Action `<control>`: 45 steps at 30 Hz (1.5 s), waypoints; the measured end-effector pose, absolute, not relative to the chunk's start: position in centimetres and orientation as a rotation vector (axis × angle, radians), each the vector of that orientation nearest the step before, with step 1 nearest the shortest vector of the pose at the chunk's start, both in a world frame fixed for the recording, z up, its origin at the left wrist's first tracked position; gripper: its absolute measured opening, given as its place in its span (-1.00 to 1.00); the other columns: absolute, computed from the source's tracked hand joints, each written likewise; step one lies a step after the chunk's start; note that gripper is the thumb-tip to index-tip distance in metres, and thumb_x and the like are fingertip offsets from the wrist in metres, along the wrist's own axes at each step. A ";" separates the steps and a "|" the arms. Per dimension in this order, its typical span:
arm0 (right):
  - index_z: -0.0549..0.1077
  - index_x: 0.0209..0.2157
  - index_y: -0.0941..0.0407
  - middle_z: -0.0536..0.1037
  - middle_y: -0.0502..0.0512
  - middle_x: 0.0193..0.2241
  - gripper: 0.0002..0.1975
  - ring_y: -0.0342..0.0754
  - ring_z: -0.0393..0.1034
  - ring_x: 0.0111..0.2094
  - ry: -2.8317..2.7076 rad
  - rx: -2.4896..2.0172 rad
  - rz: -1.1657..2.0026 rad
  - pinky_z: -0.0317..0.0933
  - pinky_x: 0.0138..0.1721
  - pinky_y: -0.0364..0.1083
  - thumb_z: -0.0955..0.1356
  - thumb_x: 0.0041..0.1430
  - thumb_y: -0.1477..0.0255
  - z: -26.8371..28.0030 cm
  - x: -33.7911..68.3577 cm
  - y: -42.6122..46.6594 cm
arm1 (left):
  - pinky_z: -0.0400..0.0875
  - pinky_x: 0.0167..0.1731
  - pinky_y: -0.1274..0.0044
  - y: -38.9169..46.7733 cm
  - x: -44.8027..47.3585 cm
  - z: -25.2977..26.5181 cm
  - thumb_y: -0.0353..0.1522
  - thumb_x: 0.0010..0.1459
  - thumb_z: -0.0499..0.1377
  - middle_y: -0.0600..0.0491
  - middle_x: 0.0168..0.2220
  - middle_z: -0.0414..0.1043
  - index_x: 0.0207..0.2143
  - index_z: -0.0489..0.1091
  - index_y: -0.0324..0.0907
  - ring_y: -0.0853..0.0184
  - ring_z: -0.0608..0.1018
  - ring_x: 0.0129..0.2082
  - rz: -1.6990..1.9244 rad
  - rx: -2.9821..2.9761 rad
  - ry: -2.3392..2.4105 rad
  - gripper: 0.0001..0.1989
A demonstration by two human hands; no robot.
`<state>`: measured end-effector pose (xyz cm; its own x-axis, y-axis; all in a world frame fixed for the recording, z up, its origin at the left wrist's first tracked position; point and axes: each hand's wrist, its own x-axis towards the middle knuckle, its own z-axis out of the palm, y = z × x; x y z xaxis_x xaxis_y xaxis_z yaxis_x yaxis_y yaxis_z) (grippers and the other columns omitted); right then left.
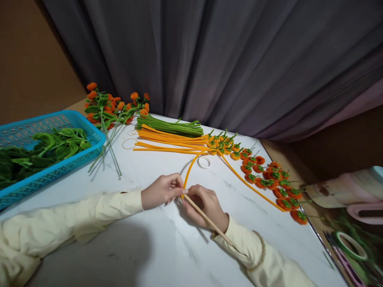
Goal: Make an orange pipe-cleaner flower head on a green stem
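A blue basket holds green leaves; a grey curtain hangs behind the tabletop; at right, a green tape roll lies beside pink-handled scissors.

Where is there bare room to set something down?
The tabletop is bare between left sleeve and right sleeve, and from right sleeve to the orange strip beside the flower heads. Those heads and the green strips lie crowded.

This is a small craft workspace. The tabletop carries fuzzy strips, flowers and, at left, a basket of leaves. A curtain hangs behind, far.
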<state>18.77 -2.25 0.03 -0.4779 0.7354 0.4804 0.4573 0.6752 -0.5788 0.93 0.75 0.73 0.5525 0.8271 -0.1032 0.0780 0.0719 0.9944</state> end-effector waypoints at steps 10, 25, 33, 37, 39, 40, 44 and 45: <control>0.15 -0.19 0.11 0.48 0.04 -0.47 -0.75 -0.19 0.31 -0.59 -2.086 -0.901 0.633 0.17 -0.57 -0.23 0.28 0.08 0.49 0.1 18.5 -2.4 | 0.10 -0.72 0.69 0.7 0.8 0.8 -0.23 0.03 0.16 0.24 -0.65 0.17 -0.47 0.20 -0.23 0.58 0.20 -0.73 0.672 1.456 0.847 -0.75; 0.24 -0.19 0.12 0.40 0.01 -0.53 -0.75 -0.17 0.29 -0.57 -2.153 -0.750 0.289 0.18 -0.53 -0.20 0.29 0.04 0.57 -0.7 18.9 -2.2 | 0.08 -0.74 0.70 0.8 0.9 1.1 -0.23 0.02 0.15 0.21 -0.66 0.25 -0.50 0.20 -0.23 0.58 0.20 -0.74 0.619 1.454 0.870 -0.74; 0.24 -0.18 0.19 0.38 0.06 -0.55 -0.80 -0.13 0.23 -0.53 -2.307 -0.626 -0.106 0.12 -0.54 -0.17 0.21 0.12 0.61 -0.2 19.2 -1.9 | 0.08 -0.70 0.69 0.8 0.9 1.4 -0.30 0.01 0.15 0.22 -0.66 0.23 -0.52 0.21 -0.23 0.57 0.21 -0.70 0.617 1.509 0.882 -0.80; 0.26 -0.22 0.22 0.40 0.08 -0.56 -0.84 -0.13 0.21 -0.55 -2.326 -0.556 -0.220 0.08 -0.56 -0.15 0.21 0.13 0.64 0.4 19.0 -1.9 | 0.07 -0.70 0.69 0.8 0.9 1.4 -0.32 0.02 0.15 0.25 -0.67 0.18 -0.52 0.20 -0.22 0.57 0.20 -0.70 0.617 1.536 0.886 -0.81; 0.27 -0.24 0.23 0.45 0.13 -0.50 -0.85 -0.12 0.24 -0.52 -2.342 -0.524 -0.256 0.08 -0.56 -0.14 0.23 0.12 0.65 0.4 19.0 -1.9 | 0.06 -0.70 0.69 0.7 0.9 1.4 -0.32 0.02 0.14 0.25 -0.67 0.17 -0.52 0.20 -0.22 0.57 0.19 -0.71 0.612 1.542 0.884 -0.81; 0.27 -0.24 0.24 0.47 0.15 -0.47 -0.85 -0.11 0.27 -0.50 -2.349 -0.509 -0.269 0.09 -0.55 -0.13 0.24 0.11 0.66 0.3 19.0 -1.9 | 0.06 -0.70 0.69 0.7 0.9 1.4 -0.32 0.02 0.14 0.25 -0.67 0.17 -0.52 0.20 -0.22 0.57 0.19 -0.71 0.611 1.545 0.885 -0.81; 0.29 -0.27 0.24 0.51 0.17 -0.43 -0.86 -0.09 0.30 -0.47 -2.362 -0.461 -0.310 0.11 -0.54 -0.11 0.26 0.10 0.67 0.0 19.0 -2.0 | 0.07 -0.70 0.68 0.6 0.9 1.5 -0.32 0.02 0.14 0.25 -0.67 0.17 -0.52 0.20 -0.22 0.57 0.19 -0.71 0.613 1.543 0.889 -0.81; 0.29 -0.27 0.24 0.51 0.18 -0.43 -0.87 -0.09 0.31 -0.47 -2.366 -0.453 -0.322 0.12 -0.54 -0.10 0.26 0.10 0.66 0.1 19.0 -1.9 | 0.07 -0.70 0.68 0.6 0.9 1.5 -0.33 0.02 0.15 0.25 -0.67 0.17 -0.52 0.20 -0.22 0.57 0.19 -0.71 0.614 1.545 0.888 -0.81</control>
<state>19.04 -1.95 0.06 -0.6965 0.2326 0.6788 0.4056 0.9080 0.1050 0.93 0.63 1.53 0.5704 0.8154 -0.0989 0.1958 -0.0180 0.9805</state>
